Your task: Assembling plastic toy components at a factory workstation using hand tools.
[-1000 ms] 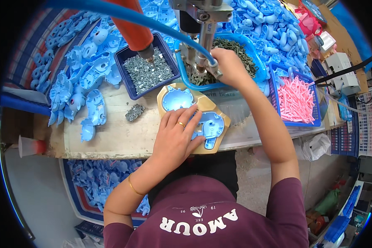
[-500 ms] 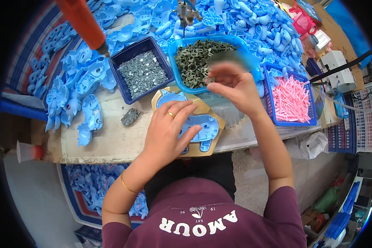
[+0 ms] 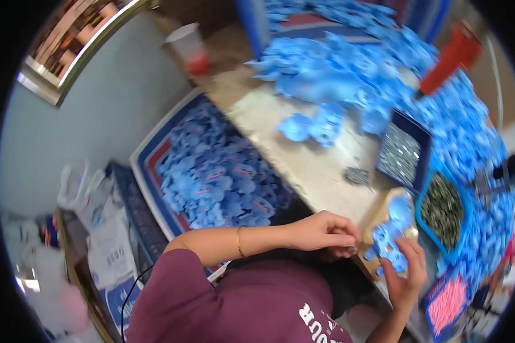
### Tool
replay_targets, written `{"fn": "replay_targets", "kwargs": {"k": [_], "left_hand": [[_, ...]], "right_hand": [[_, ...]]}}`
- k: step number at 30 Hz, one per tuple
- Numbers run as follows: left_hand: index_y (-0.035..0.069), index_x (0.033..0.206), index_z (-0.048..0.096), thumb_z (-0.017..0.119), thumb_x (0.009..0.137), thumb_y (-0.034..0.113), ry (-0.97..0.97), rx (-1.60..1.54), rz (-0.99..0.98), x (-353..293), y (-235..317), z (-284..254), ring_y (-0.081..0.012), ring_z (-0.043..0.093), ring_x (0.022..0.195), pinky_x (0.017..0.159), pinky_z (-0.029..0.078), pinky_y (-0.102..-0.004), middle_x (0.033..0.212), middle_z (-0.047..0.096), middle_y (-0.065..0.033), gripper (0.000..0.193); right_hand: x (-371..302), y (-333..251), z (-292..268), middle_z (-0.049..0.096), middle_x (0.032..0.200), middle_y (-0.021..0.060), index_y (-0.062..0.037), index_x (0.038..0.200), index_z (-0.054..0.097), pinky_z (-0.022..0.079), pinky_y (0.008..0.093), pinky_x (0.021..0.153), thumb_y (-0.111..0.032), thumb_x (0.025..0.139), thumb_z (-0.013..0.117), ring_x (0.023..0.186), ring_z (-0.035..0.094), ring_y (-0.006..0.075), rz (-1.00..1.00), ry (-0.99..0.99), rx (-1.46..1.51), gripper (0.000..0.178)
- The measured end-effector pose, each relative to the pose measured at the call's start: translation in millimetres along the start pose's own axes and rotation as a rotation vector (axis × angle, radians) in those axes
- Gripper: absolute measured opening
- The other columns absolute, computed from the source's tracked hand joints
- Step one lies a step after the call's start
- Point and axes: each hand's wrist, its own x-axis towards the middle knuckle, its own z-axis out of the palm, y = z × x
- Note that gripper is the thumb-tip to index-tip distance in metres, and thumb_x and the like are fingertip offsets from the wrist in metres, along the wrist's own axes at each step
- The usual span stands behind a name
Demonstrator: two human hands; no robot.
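Note:
A tan block-shaped holder (image 3: 377, 214) lies near the table's front edge with blue plastic shells in it. My right hand (image 3: 409, 271) reaches onto the lower blue plastic shell (image 3: 390, 243), thumb and fingers gripping its edge. Just off the holder's left side, by the table edge, my left hand (image 3: 329, 231) is closed in a pinch. A small dark speck shows at its fingertips, too blurred to name. Beyond the holder stand a dark blue bin (image 3: 426, 137) of small metal screws and a light blue tub (image 3: 468, 220) of dark olive clip-like pieces.
Blue shells heap across the table (image 3: 269, 123). A small pile of grey bits (image 3: 357, 175) lies beside the holder. A red power driver (image 3: 452, 57) hangs above. A basket of pink pieces (image 3: 447, 306) stands right; a large bin of blue parts (image 3: 146, 186) sits below the table.
The view has swung to the left. My left hand has left the holder for its left side, fingers now pinched. My right hand has come from the tub of olive pieces onto the shell.

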Motion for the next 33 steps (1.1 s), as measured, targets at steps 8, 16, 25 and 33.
{"fn": "replay_targets", "kwargs": {"k": [8, 16, 25, 33], "left_hand": [[0.006, 0.099, 0.067, 0.063, 0.094, 0.027, 1.01, -0.306, 0.102, -159, -72, -168, -0.0171, 0.067, 0.074, 0.069, 0.057, -0.0322, 0.087, 0.069, -0.0079, 0.022], [0.003, 0.11, 0.057, 0.062, 0.099, 0.03, 2.176, 0.111, 1.276, -522, 85, -298, -0.0219, 0.067, 0.078, 0.066, 0.059, -0.0359, 0.09, 0.067, -0.0119, 0.03], [0.004, 0.111, 0.066, 0.062, 0.096, 0.016, 1.696, 0.217, 0.389, -330, 18, -336, -0.0168, 0.068, 0.072, 0.059, 0.055, -0.029, 0.093, 0.071, -0.0094, 0.019], [0.002, 0.112, 0.067, 0.057, 0.103, 0.015, 0.846, 0.801, 0.376, -85, 44, -140, -0.0081, 0.061, 0.069, 0.063, 0.051, -0.0226, 0.082, 0.07, -0.0039, 0.019]], "right_hand": [[12, 25, 0, 0.065, 0.099, 0.014, 0.0031, 0.1, 0.066, 0.051, 0.0294, 0.077, 0.011, 0.085, 0.064, 0.088, 0.064, 0.0212, -0.011, 0.025, 0.028, 0.017], [26, -3, 3, 0.072, 0.094, 0.0138, 0.0007, 0.101, 0.072, 0.055, 0.0333, 0.076, 0.001, 0.09, 0.071, 0.081, 0.068, 0.0243, -0.043, -0.09, 0.007, 0.011], [3, 23, -9, 0.066, 0.093, 0.0124, 0.003, 0.098, 0.066, 0.051, 0.029, 0.075, 0.009, 0.086, 0.065, 0.082, 0.064, 0.0202, 0.052, -0.025, -0.03, 0.013], [23, 63, -32, 0.07, 0.086, 0.0064, 0.0025, 0.096, 0.07, 0.052, 0.0263, 0.072, -0.005, 0.091, 0.07, 0.079, 0.066, 0.0123, 0.333, 0.256, 0.057, 0.009]]}}
